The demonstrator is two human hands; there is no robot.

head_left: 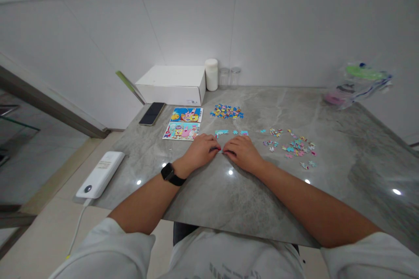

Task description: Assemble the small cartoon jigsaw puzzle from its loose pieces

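Both hands meet at the middle of the table, fingertips pinched around small jigsaw puzzle pieces (pixel 220 151). My left hand (pixel 202 150), with a black watch on its wrist, is closed on a piece from the left. From the right, my right hand (pixel 241 151) is closed on a piece touching it; the fingers cover most of both. Just beyond the hands lie a few joined light-blue puzzle pieces (pixel 221 132) and some others in a row. Two cartoon picture cards (pixel 182 131) lie beyond my left hand. Loose puzzle pieces (pixel 298 145) are scattered to the right.
A pile of blue and yellow pieces (pixel 227 111) lies farther back. Behind stand a white box (pixel 173 83), a white bottle (pixel 211 75) and two glasses (pixel 230 77). A phone (pixel 152 113) and a power bank (pixel 101 174) are left; a plastic bag (pixel 356 85) sits back right.
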